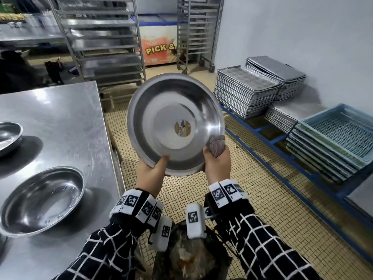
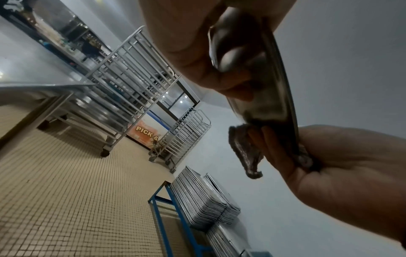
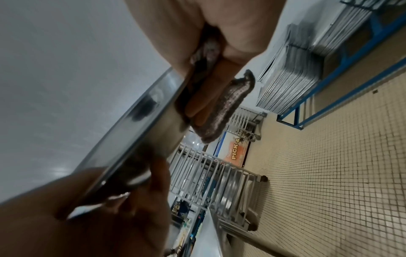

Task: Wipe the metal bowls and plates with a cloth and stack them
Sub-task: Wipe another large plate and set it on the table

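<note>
I hold a wide steel bowl (image 1: 175, 124) upright in the air, its inside facing me, a round sticker at its centre. My left hand (image 1: 154, 168) grips the lower rim, thumb inside. My right hand (image 1: 217, 158) pinches a grey-brown cloth (image 1: 217, 145) over the lower right rim. In the left wrist view the bowl (image 2: 270, 83) is edge-on, and the cloth (image 2: 246, 153) hangs behind it under the right hand's fingers. The right wrist view shows the rim (image 3: 131, 135) and the cloth (image 3: 222, 111) folded round it. Two more steel bowls (image 1: 43, 201) (image 1: 9, 137) sit on the steel table (image 1: 66, 118).
Rolling tray racks (image 1: 103, 37) and a chest freezer (image 1: 159, 43) stand behind. Stacked baking trays (image 1: 246, 91) and blue plastic crates (image 1: 341, 134) rest on a low blue frame (image 1: 268, 138) at the right wall. Tiled floor lies beneath me.
</note>
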### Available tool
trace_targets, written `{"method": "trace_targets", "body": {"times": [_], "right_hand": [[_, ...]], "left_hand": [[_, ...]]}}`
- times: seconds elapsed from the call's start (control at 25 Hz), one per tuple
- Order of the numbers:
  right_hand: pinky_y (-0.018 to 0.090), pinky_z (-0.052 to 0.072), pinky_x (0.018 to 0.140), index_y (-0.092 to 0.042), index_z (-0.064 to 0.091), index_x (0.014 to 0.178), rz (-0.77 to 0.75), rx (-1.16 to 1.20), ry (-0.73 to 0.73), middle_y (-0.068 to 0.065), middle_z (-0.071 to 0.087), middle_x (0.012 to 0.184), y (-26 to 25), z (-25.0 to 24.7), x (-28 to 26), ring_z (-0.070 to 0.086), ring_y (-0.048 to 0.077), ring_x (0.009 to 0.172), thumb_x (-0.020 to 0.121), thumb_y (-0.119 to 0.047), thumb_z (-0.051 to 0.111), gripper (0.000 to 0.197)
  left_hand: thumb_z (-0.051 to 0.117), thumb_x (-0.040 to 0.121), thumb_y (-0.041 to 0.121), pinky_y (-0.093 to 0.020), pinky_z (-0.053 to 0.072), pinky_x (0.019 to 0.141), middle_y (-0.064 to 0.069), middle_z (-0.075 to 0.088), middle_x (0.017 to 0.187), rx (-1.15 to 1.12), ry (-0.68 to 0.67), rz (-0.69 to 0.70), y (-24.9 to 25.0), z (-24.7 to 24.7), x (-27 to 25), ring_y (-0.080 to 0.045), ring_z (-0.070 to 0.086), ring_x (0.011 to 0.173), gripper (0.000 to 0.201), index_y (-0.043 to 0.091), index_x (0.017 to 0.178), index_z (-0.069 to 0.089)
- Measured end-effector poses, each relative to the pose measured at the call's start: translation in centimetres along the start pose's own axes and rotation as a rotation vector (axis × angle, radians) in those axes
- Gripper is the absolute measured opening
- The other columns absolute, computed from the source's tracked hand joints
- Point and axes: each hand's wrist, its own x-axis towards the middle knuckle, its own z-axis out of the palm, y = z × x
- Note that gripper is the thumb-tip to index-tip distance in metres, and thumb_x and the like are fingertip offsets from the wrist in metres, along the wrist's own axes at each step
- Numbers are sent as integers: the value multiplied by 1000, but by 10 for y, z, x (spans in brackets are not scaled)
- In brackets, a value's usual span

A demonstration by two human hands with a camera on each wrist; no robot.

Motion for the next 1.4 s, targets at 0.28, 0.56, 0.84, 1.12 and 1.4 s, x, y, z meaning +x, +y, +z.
{"method": "trace_targets", "body": {"times": [0.28, 0.56, 0.84, 1.12, 1.4], "right_hand": [[24, 51, 80, -24, 54, 103, 36, -124, -115, 0, 59, 111, 3, -5, -6, 59, 13, 97, 97, -25, 49, 8], [42, 12, 119, -24, 26, 148, -700, -839, -747, -1, 26, 154, 32, 41, -47, 21, 18, 142, 95, -56, 33, 62], [42, -6, 119, -23, 14, 152, -711, -1291, -603, -2, 18, 158, 48, 7, 1, 3, 21, 147, 76, -59, -30, 95], [30, 11, 119, -22, 43, 141, -657, -700, -685, -6, 46, 145, 32, 30, -49, 31, 7, 138, 100, -44, 15, 54], [44, 11, 119, -19, 35, 145, -798, -794, -434, -2, 36, 151, 39, 23, -36, 14, 13, 146, 101, -43, 14, 54]], "left_hand": [[50, 93, 17, -45, 52, 89, 0, 62, 91, 36, 149, -190, -11, -23, 29, -25, 61, 93, 7, 22, 94, 54], [48, 97, 21, -34, 48, 68, 1, 58, 78, 145, 96, -109, 0, -36, 35, -18, 56, 75, 11, 13, 93, 55], [49, 96, 18, -18, 40, 72, 3, 59, 98, 169, 61, -63, -5, -47, 31, -9, 55, 89, 32, 9, 127, 52], [52, 92, 19, -31, 42, 94, -5, 59, 119, 58, 188, -16, -7, -37, 27, -24, 52, 113, 32, 18, 124, 55], [51, 94, 18, -19, 35, 95, 6, 52, 126, -53, 240, 17, 2, -23, 21, -11, 48, 112, 47, 16, 140, 43]]}}
